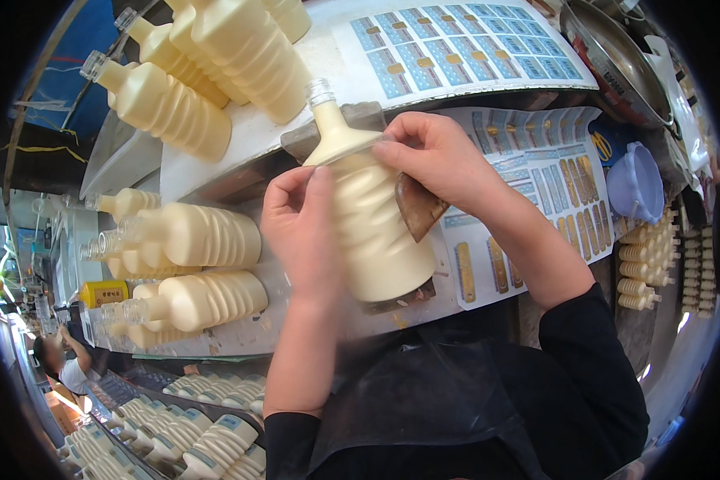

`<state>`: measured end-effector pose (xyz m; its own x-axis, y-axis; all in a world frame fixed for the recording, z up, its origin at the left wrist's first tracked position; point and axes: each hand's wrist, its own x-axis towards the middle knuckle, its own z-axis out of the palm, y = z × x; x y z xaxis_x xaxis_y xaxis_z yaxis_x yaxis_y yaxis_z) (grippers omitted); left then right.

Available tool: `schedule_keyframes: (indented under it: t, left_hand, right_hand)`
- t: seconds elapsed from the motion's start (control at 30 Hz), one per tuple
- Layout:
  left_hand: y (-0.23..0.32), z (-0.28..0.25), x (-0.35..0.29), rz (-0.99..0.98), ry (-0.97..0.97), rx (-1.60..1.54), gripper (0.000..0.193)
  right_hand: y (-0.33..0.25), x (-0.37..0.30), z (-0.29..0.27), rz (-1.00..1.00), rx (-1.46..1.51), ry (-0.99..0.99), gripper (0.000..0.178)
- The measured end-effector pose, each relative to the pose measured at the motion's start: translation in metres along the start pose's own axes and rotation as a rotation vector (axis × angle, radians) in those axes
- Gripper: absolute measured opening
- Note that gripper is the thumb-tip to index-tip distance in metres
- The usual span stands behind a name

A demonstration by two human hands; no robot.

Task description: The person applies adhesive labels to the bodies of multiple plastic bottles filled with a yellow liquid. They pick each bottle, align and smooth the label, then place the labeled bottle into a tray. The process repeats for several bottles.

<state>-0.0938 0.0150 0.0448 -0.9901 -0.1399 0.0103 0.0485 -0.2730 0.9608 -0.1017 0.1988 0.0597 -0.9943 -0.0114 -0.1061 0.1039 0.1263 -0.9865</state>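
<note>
A cream ridged bottle (380, 220) with a clear threaded neck leans upright in front of me, its base on a dark block (412, 298). Across its shoulder runs a thin greyish strip (350, 155). My left hand (296, 220), slightly blurred, pinches the strip's left end between thumb and forefinger. At the right end, my right hand (434, 158) is closed, thumb and forefinger pressing the strip to the shoulder. A brown wedge-shaped flat piece (418, 208) sticks out under my right palm, apparently tucked in the fingers.
Similar bottles (208, 232) lie stacked left, and more bottles (172, 112) stand far left. Sheets of blue labels (456, 48) and gold-and-blue strips (528, 192) lie right, near a lilac bucket (636, 184) and metal basin (624, 60). A person (68, 364) is far left.
</note>
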Motion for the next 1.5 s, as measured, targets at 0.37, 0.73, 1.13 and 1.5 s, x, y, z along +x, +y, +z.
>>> schedule_keyframes:
  t: [0.37, 0.73, 1.13, 1.5]
  left_hand:
    - [0.010, 0.008, 0.004, 0.080, -0.026, 0.231, 0.037]
    - [0.003, 0.009, 0.010, 0.008, -0.141, 0.351, 0.040]
    - [-0.003, 0.005, 0.011, 0.048, -0.162, 0.306, 0.036]
    - [-0.003, 0.005, 0.010, 0.018, -0.177, 0.298, 0.036]
  right_hand:
    - [-0.004, 0.001, 0.002, -0.030, -0.044, 0.028, 0.023]
    - [-0.001, 0.002, 0.003, -0.044, -0.034, 0.031, 0.022]
    - [-0.002, 0.001, 0.004, -0.051, -0.043, 0.043, 0.023]
    - [0.024, 0.014, -0.014, 0.030, 0.093, 0.021, 0.023]
